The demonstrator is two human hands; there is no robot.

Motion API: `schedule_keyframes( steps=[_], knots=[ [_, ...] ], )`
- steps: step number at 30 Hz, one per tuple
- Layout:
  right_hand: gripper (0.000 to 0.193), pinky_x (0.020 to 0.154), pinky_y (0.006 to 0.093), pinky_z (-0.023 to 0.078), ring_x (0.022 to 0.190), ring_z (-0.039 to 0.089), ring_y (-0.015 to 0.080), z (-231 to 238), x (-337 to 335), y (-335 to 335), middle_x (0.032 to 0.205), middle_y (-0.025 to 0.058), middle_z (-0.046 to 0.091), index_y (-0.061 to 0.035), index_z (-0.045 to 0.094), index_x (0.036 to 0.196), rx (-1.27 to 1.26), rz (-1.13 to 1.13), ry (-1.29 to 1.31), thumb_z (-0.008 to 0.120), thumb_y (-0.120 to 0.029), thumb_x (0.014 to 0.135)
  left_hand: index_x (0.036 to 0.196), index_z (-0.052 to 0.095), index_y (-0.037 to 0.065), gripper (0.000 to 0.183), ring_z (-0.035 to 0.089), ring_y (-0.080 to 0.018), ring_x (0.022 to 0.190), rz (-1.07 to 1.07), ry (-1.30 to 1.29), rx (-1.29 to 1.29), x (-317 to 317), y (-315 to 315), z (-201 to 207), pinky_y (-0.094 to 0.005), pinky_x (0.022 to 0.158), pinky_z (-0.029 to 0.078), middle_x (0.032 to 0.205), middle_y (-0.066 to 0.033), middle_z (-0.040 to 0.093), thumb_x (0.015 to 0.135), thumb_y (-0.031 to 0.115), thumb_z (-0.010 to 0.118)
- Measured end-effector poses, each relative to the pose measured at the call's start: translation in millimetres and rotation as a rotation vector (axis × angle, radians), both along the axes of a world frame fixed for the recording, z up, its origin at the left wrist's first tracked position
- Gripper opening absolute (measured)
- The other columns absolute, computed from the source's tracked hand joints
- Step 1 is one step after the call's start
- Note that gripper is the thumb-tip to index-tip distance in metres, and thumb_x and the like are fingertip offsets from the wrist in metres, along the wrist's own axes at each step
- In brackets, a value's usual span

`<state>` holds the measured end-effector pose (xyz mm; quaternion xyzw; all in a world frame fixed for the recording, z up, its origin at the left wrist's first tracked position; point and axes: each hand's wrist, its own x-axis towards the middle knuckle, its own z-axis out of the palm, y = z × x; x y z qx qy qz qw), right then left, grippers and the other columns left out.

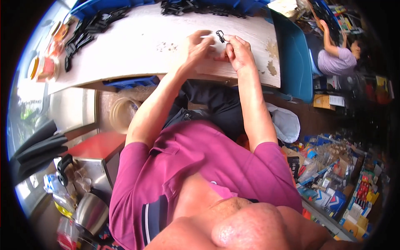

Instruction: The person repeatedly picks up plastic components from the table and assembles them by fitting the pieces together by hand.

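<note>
Clip: a small black clip (220, 36) is above the bench (137, 41), in the gap between the hands, toward the far edge and nearer the right end than the left.
Right hand: the right hand (240, 54) is the nearer one, thumb and forefinger pinched on the clip's right side.
Left hand: the left hand (196, 49) is left of the clip and apart from it, fingers curved and parted; its palm is hidden, so I cannot tell whether anything sits there.
Clip's long axis: roughly from near edge to far edge, across the gap between the hands.
Clip's pointing: looped end toward the far edge, leaning slightly left.
Far edge: black parts (183, 7) along it; more black pieces (85, 33) by the far left corner.
</note>
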<state>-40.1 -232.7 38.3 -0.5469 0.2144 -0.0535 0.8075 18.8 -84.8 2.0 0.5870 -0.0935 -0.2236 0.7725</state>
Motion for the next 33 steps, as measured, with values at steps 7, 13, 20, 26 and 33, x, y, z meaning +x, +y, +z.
schedule_keyframes(
  steps=[7,13,20,26,33],
  knots=[
    [0.013,0.036,0.0272,0.040,0.038,0.040,0.0093,-6.7,-10.6,23.9,0.052,-0.0004,0.049,-0.0045,0.066,0.081,-0.146,-0.004,-0.074,0.069,-0.016,0.086,0.123,0.059,0.000,0.034,0.067,-0.0169,0.073,-0.085,0.066,-0.088,-15.7,5.7,24.4,-0.0286,0.061,0.057,0.095,-0.0123,0.068,0.095,0.019,0.056],
    [0.012,0.040,0.0232,0.034,0.037,0.038,0.0068,-6.7,-6.8,28.2,0.050,-0.0032,0.047,-0.0039,0.065,0.087,-0.133,-0.004,-0.083,0.072,-0.013,0.085,0.120,0.060,0.001,0.031,0.066,-0.0126,0.074,-0.117,0.041,-0.093,-20.1,32.5,30.4,-0.0264,0.061,0.057,0.085,-0.0078,0.065,0.093,0.018,0.059],
    [0.015,0.042,0.0266,0.044,0.037,0.041,0.0094,-0.9,-6.1,37.6,0.048,-0.0015,0.046,-0.0046,0.063,0.085,-0.192,0.167,-0.020,0.070,-0.017,0.087,0.116,0.059,-0.001,0.031,0.063,-0.0129,0.064,-0.136,0.028,-0.032,-21.3,52.6,30.0,-0.0253,0.059,0.054,0.081,-0.0080,0.063,0.092,0.018,0.062],
    [0.012,0.043,0.0335,0.052,0.038,0.050,0.0145,1.6,-11.9,47.7,0.045,0.0008,0.045,-0.0045,0.060,0.085,-0.115,0.190,-0.026,0.064,-0.015,0.089,0.122,0.058,0.004,0.036,0.064,-0.0179,0.069,0.317,-0.610,0.302,5.3,114.2,1.3,-0.0324,0.066,0.053,0.085,-0.0111,0.069,0.090,0.018,0.065],
    [0.012,0.047,0.0419,0.058,0.045,0.057,0.0160,-1.7,-10.9,48.3,0.047,0.0006,0.044,-0.0068,0.058,0.088,-0.104,0.214,-0.038,0.062,-0.018,0.090,0.113,0.059,0.004,0.030,0.052,-0.0413,0.112,1.310,-0.962,1.224,136.6,346.0,-22.1,-0.0480,0.101,0.040,0.111,-0.0226,0.059,0.084,0.012,0.059]
  ],
)
